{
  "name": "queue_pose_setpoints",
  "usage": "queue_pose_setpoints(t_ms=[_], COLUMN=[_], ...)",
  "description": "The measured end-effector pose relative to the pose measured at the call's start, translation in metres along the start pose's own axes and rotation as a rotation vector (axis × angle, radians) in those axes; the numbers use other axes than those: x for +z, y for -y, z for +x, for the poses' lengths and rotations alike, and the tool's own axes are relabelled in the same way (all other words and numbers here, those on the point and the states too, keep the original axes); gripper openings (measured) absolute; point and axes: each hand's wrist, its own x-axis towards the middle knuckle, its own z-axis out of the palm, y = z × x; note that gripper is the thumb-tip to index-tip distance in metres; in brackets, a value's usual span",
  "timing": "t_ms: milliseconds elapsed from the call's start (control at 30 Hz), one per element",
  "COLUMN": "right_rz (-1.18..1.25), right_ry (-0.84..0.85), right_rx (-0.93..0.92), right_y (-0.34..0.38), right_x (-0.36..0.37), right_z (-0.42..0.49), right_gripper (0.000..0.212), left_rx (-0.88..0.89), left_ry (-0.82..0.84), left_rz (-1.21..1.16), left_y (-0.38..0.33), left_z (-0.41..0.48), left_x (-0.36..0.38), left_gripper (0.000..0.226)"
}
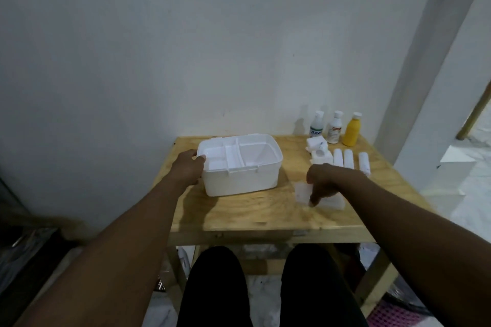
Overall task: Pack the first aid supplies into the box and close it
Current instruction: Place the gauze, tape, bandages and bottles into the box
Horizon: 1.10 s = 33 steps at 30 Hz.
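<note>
Open white box (239, 180) in mid-frame on the wooden table (239, 214).
My left hand (188, 166) grips its left wall, thumb over the rim; my right hand (328, 183) bends fingers onto a flat white piece (333, 202), pinching or not I cannot tell. Right of the box: white rolls (348, 159), two white bottles (335, 127), a yellow bottle (352, 131); labels too blurred to read.

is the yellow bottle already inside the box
No, the yellow bottle stands on the table at the back right, next to two white bottles and well outside the open box.
</note>
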Motion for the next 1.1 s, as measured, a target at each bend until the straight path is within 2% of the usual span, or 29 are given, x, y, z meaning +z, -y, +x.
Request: queue_pose_setpoints(t_ms=[200, 300, 400, 500, 567, 667, 767, 967, 1100], right_rz=[-0.028, 0.031, 0.112, 0.33, 0.512, 0.681, 0.601, 0.477, 0.483], right_ry=[-0.052, -0.113, -0.298, -0.524, -0.589, -0.45, -0.265, -0.162, -0.166], right_rx=[-0.027, -0.07, -0.102, -0.143, -0.191, -0.216, -0.148, -0.073, -0.05], right_y=[0.003, 0.001, -0.005, 0.0, 0.015, 0.052, 0.087, 0.118, 0.127], right_x=[-0.006, -0.03, -0.07, -0.107, -0.119, -0.119, -0.104, -0.076, -0.072], right_z=[0.003, 0.002, -0.002, -0.004, -0.003, 0.004, 0.012, 0.033, 0.04], right_gripper=[0.092, 0.087, 0.081, 0.076, 0.067, 0.059, 0.051, 0.048, 0.047], left_rx=[-0.012, -0.034, -0.063, -0.07, -0.071, -0.073, -0.09, -0.124, -0.137], left_ry=[-0.019, -0.003, 0.037, 0.078, 0.092, 0.113, 0.14, 0.216, 0.251], left_rz=[0.008, -0.002, -0.006, 0.051, 0.08, 0.101, 0.106, 0.092, 0.081], left_y=[-0.002, -0.005, -0.009, -0.013, -0.015, -0.016, -0.016, -0.018, -0.019], left_z=[0.001, 0.001, 0.007, 0.014, 0.018, 0.021, 0.024, 0.027, 0.03], left_x=[-0.006, -0.01, -0.017, -0.023, -0.025, -0.027, -0.03, -0.036, -0.039], left_gripper=[0.042, 0.036, 0.032, 0.028, 0.025, 0.021, 0.023, 0.025, 0.028])
